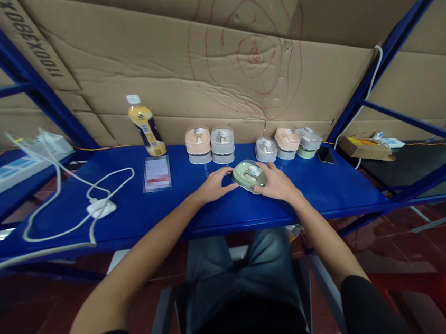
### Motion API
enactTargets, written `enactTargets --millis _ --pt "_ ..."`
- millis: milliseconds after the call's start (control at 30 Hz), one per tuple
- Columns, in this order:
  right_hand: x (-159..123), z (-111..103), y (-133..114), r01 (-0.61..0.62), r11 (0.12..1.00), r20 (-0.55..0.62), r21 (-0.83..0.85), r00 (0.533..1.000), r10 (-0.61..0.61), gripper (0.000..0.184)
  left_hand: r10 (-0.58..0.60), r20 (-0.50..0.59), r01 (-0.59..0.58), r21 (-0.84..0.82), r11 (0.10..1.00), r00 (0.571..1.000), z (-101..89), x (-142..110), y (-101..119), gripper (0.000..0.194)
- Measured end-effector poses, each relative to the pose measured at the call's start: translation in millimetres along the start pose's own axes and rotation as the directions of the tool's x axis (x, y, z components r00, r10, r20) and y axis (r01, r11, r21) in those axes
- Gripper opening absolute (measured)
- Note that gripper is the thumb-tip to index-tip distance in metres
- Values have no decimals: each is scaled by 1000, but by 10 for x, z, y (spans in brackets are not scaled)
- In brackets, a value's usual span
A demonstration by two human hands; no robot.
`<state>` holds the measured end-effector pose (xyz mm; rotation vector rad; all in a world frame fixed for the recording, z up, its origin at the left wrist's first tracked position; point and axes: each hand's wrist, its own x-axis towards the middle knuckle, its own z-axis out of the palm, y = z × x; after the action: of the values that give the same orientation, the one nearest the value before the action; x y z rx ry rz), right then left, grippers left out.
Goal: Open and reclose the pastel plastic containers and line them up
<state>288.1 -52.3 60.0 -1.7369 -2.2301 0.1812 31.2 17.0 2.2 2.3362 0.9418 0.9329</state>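
Note:
A green lidded box [250, 173] with a clear top and a round sticker sits near the middle of the blue table, slightly tilted. My left hand [216, 185] grips its left side, thumb at the front edge and fingers curled behind. On the other side my right hand [277, 181] wraps the right edge with its thumb at the front. Behind them stand similar boxes: a stacked peach box [197, 140] and a stacked grey box [222, 141]. Further right are a small grey box [266, 149], a peach box [287, 140] and a grey-topped green one [308, 140].
A yellow drink bottle [147, 127] stands at the back left, behind a blurred card [156, 173]. White cables and a white adapter [101, 207] lie at left, near a power strip [19, 166]. A phone [325, 155] and an open carton [366, 148] are at right. Cardboard [147, 52] walls the back.

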Motion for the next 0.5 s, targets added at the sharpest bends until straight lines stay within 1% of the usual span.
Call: enactTargets --millis 233,367,433,500 --pt "78 -68 -94 21 996 48 -82 999 -17 82 -10 -3 10 16 1000 1000 5 0 -19 54" --pt "65 -6 -75 3 998 39 -69 999 -1 81 -20 8 20 23 1000 1000 3 -1 -8 55" --pt "43 38 -48 20 999 31 -42 999 -19 80 -28 10 28 25 999 1000 2 -2 -1 55" --pt "-2 67 -21 50 999 29 -12 998 -50 84 -32 9 32 29 999 999 0 -5 3 55"
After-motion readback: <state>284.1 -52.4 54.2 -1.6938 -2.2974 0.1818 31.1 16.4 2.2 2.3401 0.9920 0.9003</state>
